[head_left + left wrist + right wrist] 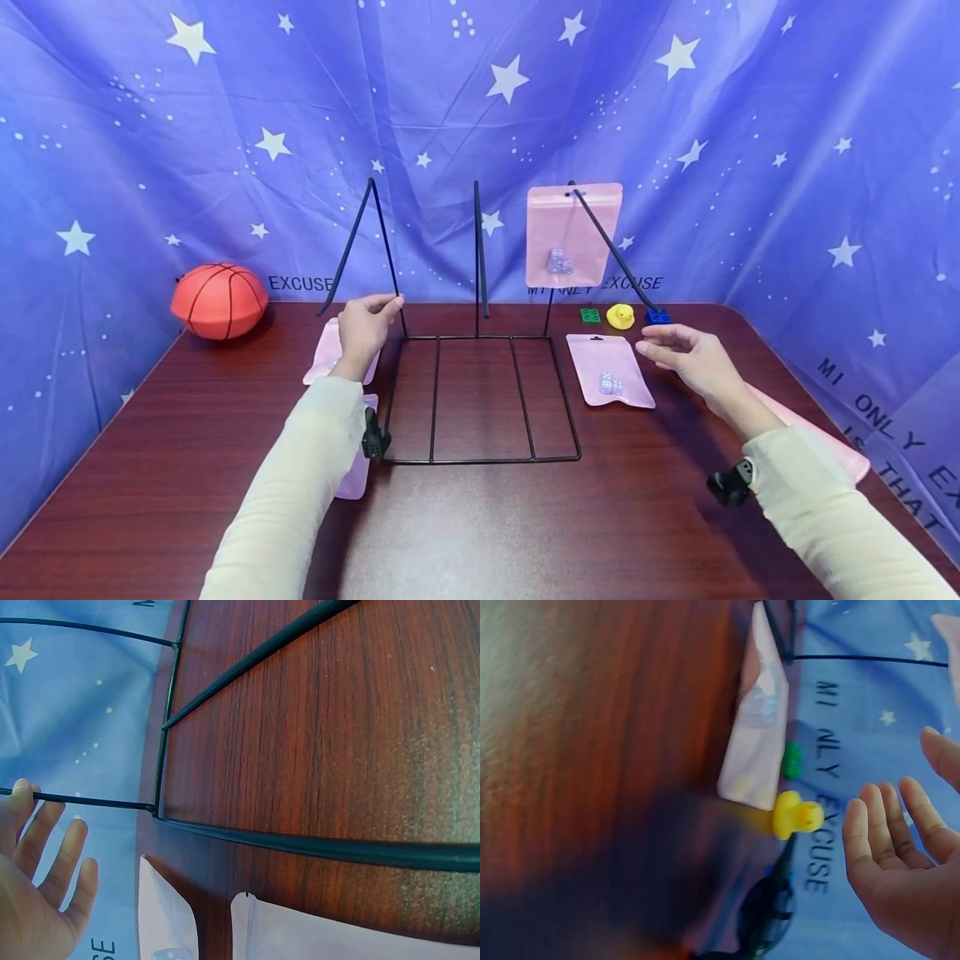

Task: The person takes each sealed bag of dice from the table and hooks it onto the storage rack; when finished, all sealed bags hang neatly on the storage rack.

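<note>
1. Rack: a black wire rack (480, 400) stands at centre frame on the wooden table (525, 533), with 3 slanted rods rising from its rear edge. 1 pink pouch (573, 235) hangs on the right-hand rod, upper centre of the frame.

2. Left hand (365, 325): left of centre, at the foot of the left-hand rod. The left wrist view shows the fingers (52, 851) straight and spread, 1 fingertip touching the wire. It holds nothing. A second pouch (326, 354) lies flat beneath it.

3. Right hand (686, 354): right of centre, palm open, fingers relaxed and empty. It hovers just beside a third pouch (609, 371), which lies flat on the table, apart from the rack's right edge.

4. Other items: orange ball (219, 300) at far left; yellow duck (620, 316) between a green brick (590, 315) and a blue brick (658, 317) behind the third pouch.

5. Assessment: the work appears to stand between pouches, 1 hung and the left hand steadying the rack. The next move would call for pinching the flat pouch at its top edge so that its hanging hole meets a free rod.
</note>
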A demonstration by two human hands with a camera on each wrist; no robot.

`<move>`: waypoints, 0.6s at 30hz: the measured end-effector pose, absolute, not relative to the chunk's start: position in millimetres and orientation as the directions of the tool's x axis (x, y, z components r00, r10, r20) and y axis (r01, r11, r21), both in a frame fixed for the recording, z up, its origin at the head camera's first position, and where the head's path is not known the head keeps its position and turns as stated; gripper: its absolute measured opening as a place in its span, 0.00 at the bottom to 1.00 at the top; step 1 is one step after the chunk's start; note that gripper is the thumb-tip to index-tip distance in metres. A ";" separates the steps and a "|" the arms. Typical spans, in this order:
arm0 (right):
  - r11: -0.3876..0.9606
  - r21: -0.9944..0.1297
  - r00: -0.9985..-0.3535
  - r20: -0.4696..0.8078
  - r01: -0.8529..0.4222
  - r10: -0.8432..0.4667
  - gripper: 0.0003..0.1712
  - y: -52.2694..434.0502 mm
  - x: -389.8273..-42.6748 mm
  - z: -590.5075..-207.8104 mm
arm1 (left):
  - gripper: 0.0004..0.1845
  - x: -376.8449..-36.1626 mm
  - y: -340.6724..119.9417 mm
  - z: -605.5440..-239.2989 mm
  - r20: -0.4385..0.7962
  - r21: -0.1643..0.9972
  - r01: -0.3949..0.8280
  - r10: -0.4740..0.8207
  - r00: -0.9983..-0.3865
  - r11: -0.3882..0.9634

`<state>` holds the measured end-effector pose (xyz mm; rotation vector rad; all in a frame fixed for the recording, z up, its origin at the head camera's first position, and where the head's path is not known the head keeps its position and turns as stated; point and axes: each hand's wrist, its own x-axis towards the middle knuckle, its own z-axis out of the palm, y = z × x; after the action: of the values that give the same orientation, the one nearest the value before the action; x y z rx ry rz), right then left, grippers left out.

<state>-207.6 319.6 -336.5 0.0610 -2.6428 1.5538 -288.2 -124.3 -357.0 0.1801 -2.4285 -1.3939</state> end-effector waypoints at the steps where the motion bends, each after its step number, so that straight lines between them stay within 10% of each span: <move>1: 0.485 -0.873 -0.997 0.074 -0.061 0.008 0.32 320.5 -208.6 -339.8 | 0.15 -288.3 -124.5 -357.3 0.226 0.855 0.057 -0.271 -0.936 0.516; 18: 0.721 -0.692 -0.999 -0.009 0.039 0.045 0.32 322.5 -226.5 -366.1 | 0.15 -290.8 -124.4 -358.6 0.216 0.850 0.040 -0.278 -0.936 0.525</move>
<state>-226.5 322.5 -366.1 -0.0711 -2.9063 1.1682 -290.8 -124.4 -358.6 0.1975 -2.4437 -1.3744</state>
